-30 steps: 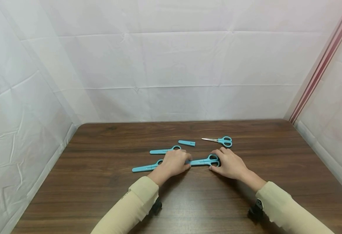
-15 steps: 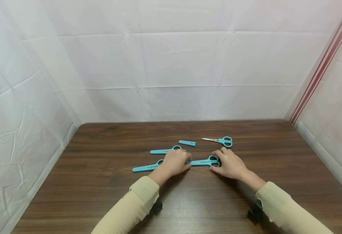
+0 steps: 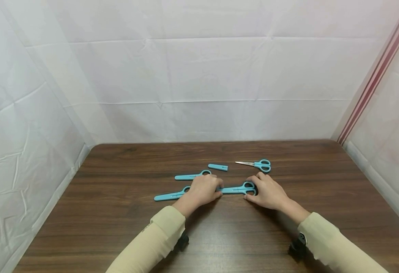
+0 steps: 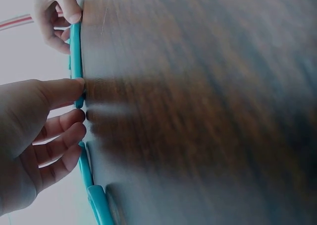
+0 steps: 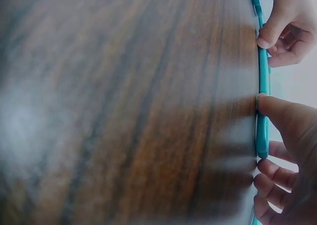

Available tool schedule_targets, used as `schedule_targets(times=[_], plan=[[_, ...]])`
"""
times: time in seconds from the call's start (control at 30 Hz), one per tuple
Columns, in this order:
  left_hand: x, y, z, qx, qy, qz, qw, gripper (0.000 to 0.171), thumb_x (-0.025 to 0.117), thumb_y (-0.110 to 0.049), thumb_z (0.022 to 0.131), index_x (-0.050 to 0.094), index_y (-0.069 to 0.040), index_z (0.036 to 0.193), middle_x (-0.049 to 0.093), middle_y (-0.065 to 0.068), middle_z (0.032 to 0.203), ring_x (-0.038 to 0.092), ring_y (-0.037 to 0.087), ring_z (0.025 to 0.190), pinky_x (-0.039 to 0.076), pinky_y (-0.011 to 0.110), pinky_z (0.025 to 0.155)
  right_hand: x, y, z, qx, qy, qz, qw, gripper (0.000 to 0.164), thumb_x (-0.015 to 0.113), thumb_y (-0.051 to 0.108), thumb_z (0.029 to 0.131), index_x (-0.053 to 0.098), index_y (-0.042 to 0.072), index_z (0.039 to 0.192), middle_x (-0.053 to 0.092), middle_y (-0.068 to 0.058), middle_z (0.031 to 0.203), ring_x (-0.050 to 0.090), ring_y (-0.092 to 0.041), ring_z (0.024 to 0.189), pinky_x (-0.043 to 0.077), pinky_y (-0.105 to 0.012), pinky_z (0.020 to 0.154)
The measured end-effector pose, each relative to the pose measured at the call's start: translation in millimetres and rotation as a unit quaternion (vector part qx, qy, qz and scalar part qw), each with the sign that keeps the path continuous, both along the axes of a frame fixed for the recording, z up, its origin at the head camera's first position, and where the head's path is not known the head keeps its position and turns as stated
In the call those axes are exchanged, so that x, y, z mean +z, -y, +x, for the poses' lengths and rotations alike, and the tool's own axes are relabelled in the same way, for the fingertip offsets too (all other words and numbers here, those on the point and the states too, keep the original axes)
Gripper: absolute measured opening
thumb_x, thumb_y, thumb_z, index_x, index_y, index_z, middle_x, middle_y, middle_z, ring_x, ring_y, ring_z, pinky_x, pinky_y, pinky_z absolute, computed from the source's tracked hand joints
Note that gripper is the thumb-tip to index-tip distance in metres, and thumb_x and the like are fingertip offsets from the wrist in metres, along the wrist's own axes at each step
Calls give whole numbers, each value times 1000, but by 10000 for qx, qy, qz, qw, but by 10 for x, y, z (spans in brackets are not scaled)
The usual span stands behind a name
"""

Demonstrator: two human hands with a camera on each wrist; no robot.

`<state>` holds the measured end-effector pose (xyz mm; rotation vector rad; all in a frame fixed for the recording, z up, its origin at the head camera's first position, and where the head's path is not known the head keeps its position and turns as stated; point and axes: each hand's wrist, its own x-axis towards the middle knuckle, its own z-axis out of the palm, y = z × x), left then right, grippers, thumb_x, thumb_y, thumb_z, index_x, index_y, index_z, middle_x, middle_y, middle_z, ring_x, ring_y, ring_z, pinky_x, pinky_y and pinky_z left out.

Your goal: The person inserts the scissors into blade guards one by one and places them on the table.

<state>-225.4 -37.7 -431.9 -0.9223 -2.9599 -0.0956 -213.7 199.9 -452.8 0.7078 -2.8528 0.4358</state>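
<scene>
A pair of light-blue scissors [image 3: 233, 190] lies at the middle of the table, its blades covered by a matching blue sheath. My left hand [image 3: 203, 189] pinches the sheath's tip end between thumb and fingers, hiding that end in the head view. At the other end, my right hand [image 3: 270, 191] holds the finger loops between thumb and fingers. The left wrist view shows the scissors [image 4: 76, 51] edge-on, flat against the tabletop. The right wrist view shows my right thumb [image 5: 272, 106] pressed to the handle side.
Two more sheathed scissors [image 3: 167, 196] [image 3: 187, 177] lie to the left, their loops near or partly behind my left hand. Farther back are a loose blue sheath [image 3: 218, 167] and unsheathed scissors [image 3: 262, 165] with blades pointing left. White sheeting [image 3: 199, 76] surrounds the brown table [image 3: 117, 212].
</scene>
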Motion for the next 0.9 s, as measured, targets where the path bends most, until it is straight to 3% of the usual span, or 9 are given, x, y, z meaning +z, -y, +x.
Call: schedule_targets(times=[0.53, 0.9], plan=[[0, 9, 0, -38, -36, 76, 10000, 16, 66, -34, 85, 68, -23, 96, 64, -4, 91, 59, 10, 70, 43, 24, 48, 1, 8, -1, -53, -55, 42, 10000, 49, 71, 45, 76, 63, 13, 112, 52, -4, 91, 45, -13, 70, 39, -29, 57], [22, 1, 17, -22, 25, 15, 10000, 16, 65, -34, 86, 68, -24, 97, 63, -5, 91, 58, 10, 68, 41, 24, 47, 14, -1, -2, -217, -36, -52, 9997, 32, 64, 36, 86, 64, 13, 108, 55, -2, 90, 47, -13, 71, 38, -28, 57]])
